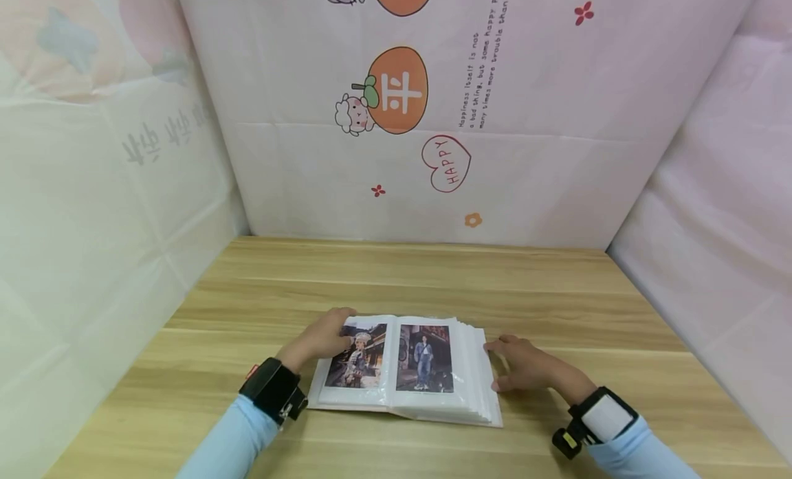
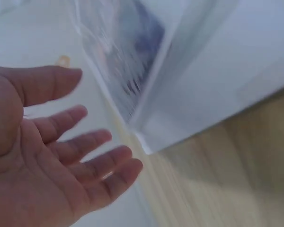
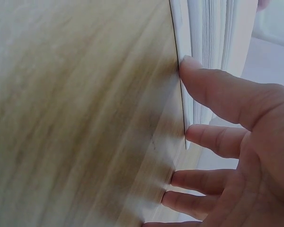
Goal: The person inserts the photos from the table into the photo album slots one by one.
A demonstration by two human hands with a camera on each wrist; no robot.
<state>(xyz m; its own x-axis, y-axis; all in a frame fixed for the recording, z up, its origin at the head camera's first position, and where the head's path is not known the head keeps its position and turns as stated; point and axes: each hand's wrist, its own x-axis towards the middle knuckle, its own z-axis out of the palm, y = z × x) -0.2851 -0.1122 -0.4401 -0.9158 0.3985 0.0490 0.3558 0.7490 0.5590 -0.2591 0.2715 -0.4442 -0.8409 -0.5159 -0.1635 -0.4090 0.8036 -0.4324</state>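
A photo album point(image 1: 473, 369) lies spread on the wooden table, one photo showing on each side. Its left photo point(image 1: 357, 355) has a figure in pale headwear; the right photo point(image 1: 424, 359) has a standing figure in blue. My left hand point(image 1: 320, 338) is at the album's upper left edge, its thumb overlapping the left photo in the head view. In the left wrist view that hand point(image 2: 61, 146) has loosely spread fingers beside a blurred plastic sleeve. Thumb and index fingertip of my right hand point(image 3: 227, 146) touch the album's right cover edge point(image 3: 183, 94), its other fingers extended toward the table.
The wooden tabletop point(image 1: 427, 273) extends around the album. A white printed cloth point(image 1: 526, 190) hangs upright behind it, with more white cloth on the left point(image 1: 93, 211) and right point(image 1: 730, 245). Black straps with small devices sit on both wrists.
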